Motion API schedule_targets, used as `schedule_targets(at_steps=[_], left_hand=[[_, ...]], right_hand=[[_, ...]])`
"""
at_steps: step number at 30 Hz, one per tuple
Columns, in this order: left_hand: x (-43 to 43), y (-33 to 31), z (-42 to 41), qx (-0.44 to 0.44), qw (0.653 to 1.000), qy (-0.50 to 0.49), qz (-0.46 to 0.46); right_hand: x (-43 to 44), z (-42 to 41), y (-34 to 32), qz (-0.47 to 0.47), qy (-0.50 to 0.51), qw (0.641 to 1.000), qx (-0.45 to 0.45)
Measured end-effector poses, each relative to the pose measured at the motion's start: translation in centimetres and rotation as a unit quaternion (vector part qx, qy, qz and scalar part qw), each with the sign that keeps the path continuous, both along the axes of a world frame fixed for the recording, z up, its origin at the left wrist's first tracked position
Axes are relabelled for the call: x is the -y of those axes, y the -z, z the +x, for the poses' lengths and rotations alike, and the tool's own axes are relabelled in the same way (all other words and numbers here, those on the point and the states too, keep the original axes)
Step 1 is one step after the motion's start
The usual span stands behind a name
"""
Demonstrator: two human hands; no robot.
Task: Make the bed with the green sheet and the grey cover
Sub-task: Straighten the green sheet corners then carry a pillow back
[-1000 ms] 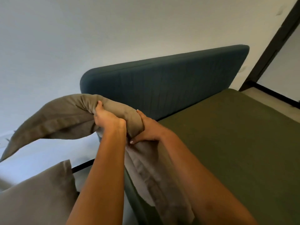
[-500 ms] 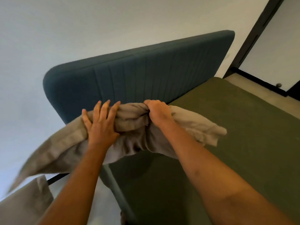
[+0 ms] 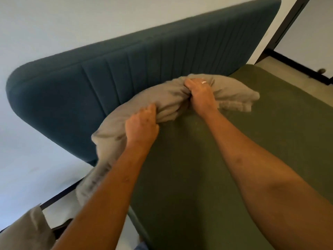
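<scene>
A: Where was the grey cover (image 3: pixel 167 101)?

B: Bunched in a long roll on the green sheet (image 3: pixel 207 168), along the foot of the blue headboard (image 3: pixel 126 74), its near end trailing off the bed's corner.

A: And the grips?

B: The left hand (image 3: pixel 141 127) had its fingers curled into the fabric near that corner; the right hand (image 3: pixel 201 94) was fisted in it farther along.

A: So spreading it?

B: Probably means pulling away from the headboard, across the roll's long axis.

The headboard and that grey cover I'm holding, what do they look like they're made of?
The headboard looks upholstered in matte dark teal fabric, with vertical stitched channels; padding is only likely. The grey cover looks like soft woven cloth, perhaps cotton or linen: it bunches and creases under the left hand and right hand.
</scene>
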State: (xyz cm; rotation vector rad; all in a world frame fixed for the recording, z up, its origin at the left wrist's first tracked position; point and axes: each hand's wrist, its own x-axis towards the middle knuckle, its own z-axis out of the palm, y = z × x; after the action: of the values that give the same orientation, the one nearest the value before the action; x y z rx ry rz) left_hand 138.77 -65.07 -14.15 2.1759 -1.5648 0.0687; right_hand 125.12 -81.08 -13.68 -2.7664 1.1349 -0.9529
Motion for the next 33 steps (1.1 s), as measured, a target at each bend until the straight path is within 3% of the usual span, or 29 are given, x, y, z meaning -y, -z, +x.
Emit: schedule_targets(at_steps=[3, 5, 8, 10, 12, 17, 21, 24, 29, 33], left_hand=[[0.4, 5.1, -3.1, -0.025, 0.987, 0.042, 0.152], [0.4, 9.1, -4.4, -0.030, 0.957, 0.105, 0.269], [-0.5, 15.5, -4.3, -0.100, 0.894, 0.168, 0.403], [-1.5, 18.8, -3.2, -0.127, 0.890, 0.142, 0.415], [-1.7, 21.1, -1.9, -0.126, 0.899, 0.108, 0.405], [0.9, 24.7, -0.1, -0.137, 0.915, 0.065, 0.374], [2.7, 28.0, 0.2, -0.142, 0.888, 0.027, 0.437], [2.7, 30.7, 1.0, -0.141, 0.870, -0.014, 0.472], [2.9, 34.0, 2.0, -0.170, 0.868, -0.020, 0.466], [3.5, 35.5, 1.4, -0.142, 0.873, -0.027, 0.466]], right_hand=[[1.2, -1.8, 7.0, 0.052, 0.050, 0.997, -0.040], [0.6, -3.9, 12.3, 0.135, 0.077, 0.981, -0.116], [-1.7, -7.0, 18.6, 0.303, 0.126, 0.911, -0.251], [-2.7, -7.9, 21.2, 0.390, 0.139, 0.851, -0.324], [-2.8, -7.1, 22.7, 0.430, 0.133, 0.828, -0.333], [-3.9, -0.3, 25.7, 0.472, 0.083, 0.823, -0.305], [-7.0, 4.5, 28.2, 0.487, 0.039, 0.817, -0.307], [-7.9, 5.1, 30.6, 0.466, 0.034, 0.812, -0.349], [-6.1, 4.9, 33.8, 0.477, 0.045, 0.802, -0.357], [-5.3, 5.8, 35.7, 0.483, 0.064, 0.792, -0.367]])
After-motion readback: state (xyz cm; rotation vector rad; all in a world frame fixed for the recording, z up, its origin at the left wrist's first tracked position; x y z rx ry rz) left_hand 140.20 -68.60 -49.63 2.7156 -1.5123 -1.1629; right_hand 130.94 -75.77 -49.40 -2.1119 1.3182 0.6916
